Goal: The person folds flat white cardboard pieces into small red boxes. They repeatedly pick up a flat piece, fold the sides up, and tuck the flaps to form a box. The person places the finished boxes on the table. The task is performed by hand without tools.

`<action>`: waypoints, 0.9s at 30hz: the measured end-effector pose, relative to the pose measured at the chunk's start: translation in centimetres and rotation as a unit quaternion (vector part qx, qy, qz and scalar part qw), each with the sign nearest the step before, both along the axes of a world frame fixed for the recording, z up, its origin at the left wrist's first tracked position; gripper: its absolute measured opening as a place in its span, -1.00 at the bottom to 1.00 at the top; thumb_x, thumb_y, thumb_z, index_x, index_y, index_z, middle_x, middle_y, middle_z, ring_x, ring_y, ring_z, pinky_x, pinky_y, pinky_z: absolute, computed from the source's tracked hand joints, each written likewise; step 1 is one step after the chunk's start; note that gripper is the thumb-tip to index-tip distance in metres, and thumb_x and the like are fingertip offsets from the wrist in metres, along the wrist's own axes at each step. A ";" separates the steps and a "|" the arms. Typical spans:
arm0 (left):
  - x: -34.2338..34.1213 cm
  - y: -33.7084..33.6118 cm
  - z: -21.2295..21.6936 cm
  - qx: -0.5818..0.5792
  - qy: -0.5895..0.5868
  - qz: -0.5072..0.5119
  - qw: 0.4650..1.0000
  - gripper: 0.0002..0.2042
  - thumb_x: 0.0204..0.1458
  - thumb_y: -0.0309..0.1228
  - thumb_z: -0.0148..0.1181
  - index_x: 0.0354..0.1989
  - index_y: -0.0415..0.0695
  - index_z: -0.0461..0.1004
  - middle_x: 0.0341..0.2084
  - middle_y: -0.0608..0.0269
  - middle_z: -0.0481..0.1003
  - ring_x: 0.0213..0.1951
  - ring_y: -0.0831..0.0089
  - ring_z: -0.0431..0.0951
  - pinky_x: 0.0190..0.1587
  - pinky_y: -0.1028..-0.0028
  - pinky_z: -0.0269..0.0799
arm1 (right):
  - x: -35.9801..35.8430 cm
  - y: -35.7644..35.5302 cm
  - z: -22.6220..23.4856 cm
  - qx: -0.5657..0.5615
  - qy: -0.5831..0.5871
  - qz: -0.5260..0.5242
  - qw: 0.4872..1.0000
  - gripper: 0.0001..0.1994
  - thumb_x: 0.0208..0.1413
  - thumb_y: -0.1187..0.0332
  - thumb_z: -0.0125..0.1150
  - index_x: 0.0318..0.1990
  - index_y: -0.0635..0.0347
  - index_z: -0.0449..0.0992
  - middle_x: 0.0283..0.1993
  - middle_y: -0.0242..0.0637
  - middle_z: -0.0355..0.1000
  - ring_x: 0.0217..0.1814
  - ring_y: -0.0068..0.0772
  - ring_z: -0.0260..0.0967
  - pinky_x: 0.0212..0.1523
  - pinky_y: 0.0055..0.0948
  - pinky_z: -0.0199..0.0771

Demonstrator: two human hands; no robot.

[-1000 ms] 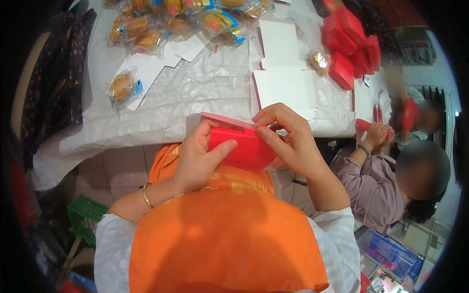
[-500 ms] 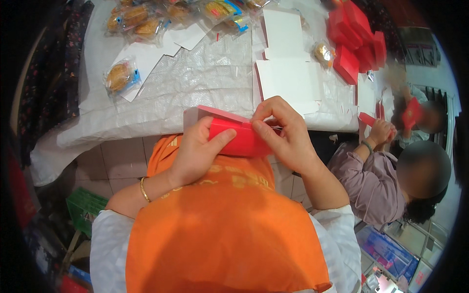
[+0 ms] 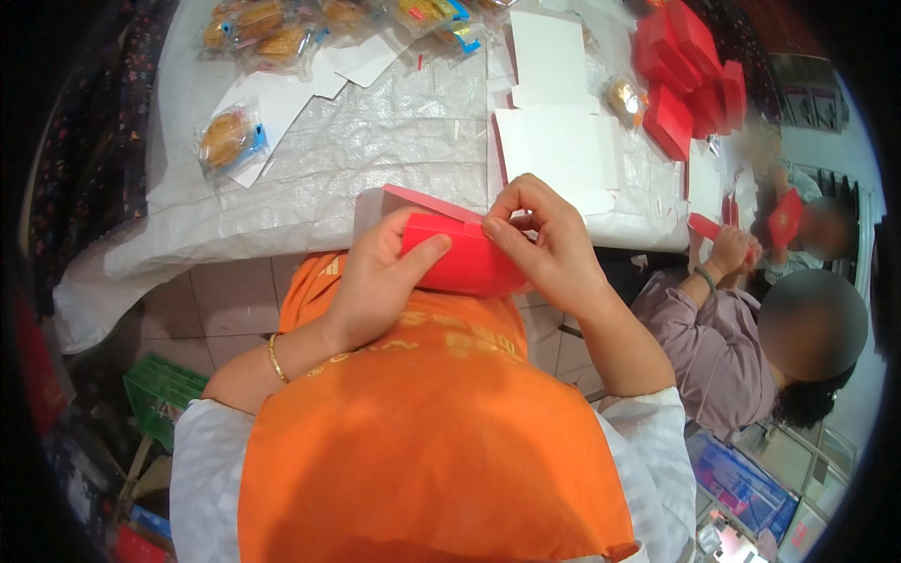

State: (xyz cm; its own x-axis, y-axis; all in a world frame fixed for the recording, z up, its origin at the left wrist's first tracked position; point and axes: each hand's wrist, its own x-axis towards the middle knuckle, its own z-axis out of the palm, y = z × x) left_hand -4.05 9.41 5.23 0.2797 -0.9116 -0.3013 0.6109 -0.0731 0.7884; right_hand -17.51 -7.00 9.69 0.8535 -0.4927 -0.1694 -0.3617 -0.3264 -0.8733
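A red cardboard box (image 3: 465,261) with a pale inner flap is held over my orange apron, just in front of the table edge. My left hand (image 3: 375,277) grips its left side, thumb laid across the red face. My right hand (image 3: 544,239) holds the right end, fingertips pinching the top edge of the flap. Flat white box blanks (image 3: 558,145) lie on the table right behind my hands.
The table (image 3: 375,150) has a white woven cover. Wrapped pastries (image 3: 225,139) and more packets lie at the back left. A pile of red boxes (image 3: 685,80) sits at the back right. A seated person's hand (image 3: 727,249) holds a red box at right. A green crate (image 3: 160,394) stands below left.
The box has stayed between my hands while my right fingers worked along its top flap. The view has shifted slightly, so the table sits a little higher in the picture.
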 end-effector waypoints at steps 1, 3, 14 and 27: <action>0.0 0.0 -0.1 0.000 0.001 0.003 1.000 -0.77 0.35 -0.47 0.03 0.08 -0.33 0.42 -0.02 0.21 0.56 -0.01 0.58 0.52 0.09 0.48 0.47 | -0.1 0.1 0.1 -0.006 -0.003 0.004 1.000 -0.90 0.16 0.50 0.27 -0.30 0.29 0.46 -0.29 -0.25 0.37 -0.28 -0.42 0.38 -0.29 -0.49 0.42; -0.1 0.1 -0.2 0.000 0.004 0.007 1.000 -0.76 0.36 -0.46 0.02 0.08 -0.33 0.41 -0.03 0.21 0.56 -0.02 0.58 0.53 0.09 0.48 0.47 | -0.3 0.2 0.1 -0.015 -0.009 0.010 1.000 -0.91 0.15 0.51 0.28 -0.30 0.29 0.46 -0.29 -0.24 0.38 -0.29 -0.42 0.37 -0.30 -0.49 0.39; 0.0 -0.2 -1.0 -0.033 0.072 0.023 0.997 -0.75 0.40 -0.41 -0.04 0.09 -0.33 0.39 -0.03 0.15 0.57 -0.01 0.53 0.55 0.11 0.45 0.48 | 0.0 0.6 -0.1 -0.021 -0.050 -0.007 0.999 -0.92 0.13 0.56 0.28 -0.28 0.27 0.49 -0.29 -0.24 0.40 -0.28 -0.40 0.39 -0.26 -0.50 0.42; 0.0 -0.3 -1.5 -0.024 0.022 0.028 0.999 -0.78 0.42 -0.39 -0.06 0.02 -0.29 0.40 -0.13 0.28 0.56 -0.10 0.67 0.49 0.01 0.54 0.45 | 0.2 -0.1 0.4 -0.200 -0.091 0.130 0.967 -0.88 0.03 0.58 0.31 -0.28 0.24 0.52 -0.27 -0.19 0.41 -0.26 -0.18 0.42 -0.25 -0.37 0.45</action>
State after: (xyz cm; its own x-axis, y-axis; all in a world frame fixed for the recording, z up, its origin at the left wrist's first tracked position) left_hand -4.10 9.14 3.77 0.3183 -0.9088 -0.2699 0.6469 0.0001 0.7626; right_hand -17.31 -7.13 10.10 0.9550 -0.2526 0.1552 -0.0740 -0.7098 -0.7005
